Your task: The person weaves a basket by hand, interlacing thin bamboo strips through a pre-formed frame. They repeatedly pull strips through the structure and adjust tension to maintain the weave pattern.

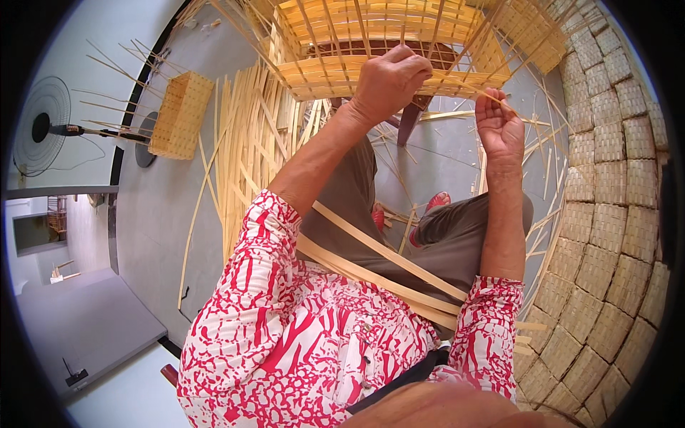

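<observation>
A partly woven basket of yellow bamboo strips is in front of me, its uprights sticking up unwoven. My left hand is closed at the top of its near wall, fingertips pinched on a thin strip. To the right, palm turned up, my right hand pinches the same bamboo strip, which slants from the near wall toward the right. The inner fingertips of my left hand are hidden behind its back. Several loose strips lie across my lap.
Under the basket is a dark wooden stool. Long strips cover the floor on the left, beyond them another unfinished basket and a fan. Stacked woven pieces line the right side. One more basket stands at the far right.
</observation>
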### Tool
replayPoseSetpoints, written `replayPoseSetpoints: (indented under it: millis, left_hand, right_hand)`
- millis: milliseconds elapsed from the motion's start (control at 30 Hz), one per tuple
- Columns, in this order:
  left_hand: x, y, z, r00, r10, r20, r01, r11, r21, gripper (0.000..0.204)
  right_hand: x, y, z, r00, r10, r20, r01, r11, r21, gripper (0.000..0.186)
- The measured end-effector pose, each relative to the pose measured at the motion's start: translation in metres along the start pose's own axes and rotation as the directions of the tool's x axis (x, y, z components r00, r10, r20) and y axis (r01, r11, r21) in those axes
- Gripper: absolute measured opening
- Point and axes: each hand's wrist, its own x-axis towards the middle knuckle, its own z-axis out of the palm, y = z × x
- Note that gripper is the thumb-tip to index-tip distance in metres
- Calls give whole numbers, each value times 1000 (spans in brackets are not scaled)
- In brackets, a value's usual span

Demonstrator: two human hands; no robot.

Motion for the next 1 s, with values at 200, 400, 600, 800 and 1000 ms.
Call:
replayPoseSetpoints:
  millis: [200,400,600,800,1000]
  left_hand:
    - [6,-9,-10,992,-19,122,40,986,-165,10]
    - [12,-7,-16,978,-118,170,149,971,-188,10]
    - [11,-14,-12,977,-71,200,118,965,-233,13]
    - [8,-11,-11,951,-189,244,256,925,-280,11]
    - [7,-5,11,957,-286,52,290,945,-150,10]
  right_hand:
    - [6,1,23,847,314,429,-222,942,-251,25]
    - [-44,37,100,769,-15,639,555,510,-657,49]
    - [-37,31,82,765,47,642,558,448,-698,33]
    - [-42,42,65,974,11,225,34,980,-194,18]
    - [-60,63,68,995,85,45,-90,989,120,19]
